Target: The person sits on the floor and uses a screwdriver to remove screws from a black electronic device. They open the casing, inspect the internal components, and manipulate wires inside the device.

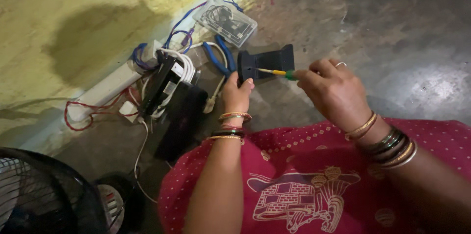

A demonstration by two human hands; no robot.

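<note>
My left hand (237,94) grips a black plastic adapter-like block (267,62) by its near end and holds it just above the floor. My right hand (333,89) pinches a small screwdriver (277,72) with a yellow and green handle. Its thin tip touches the block's left face. Both wrists carry several bangles. A ring sits on one finger of my right hand.
Blue-handled pliers (218,59) lie just left of the block. A clear plastic box (224,21) with cables rests by the yellow wall. A white power strip (105,89), tangled wires and a flat black device (180,118) lie at the left. A black fan grille (44,197) fills the lower left corner.
</note>
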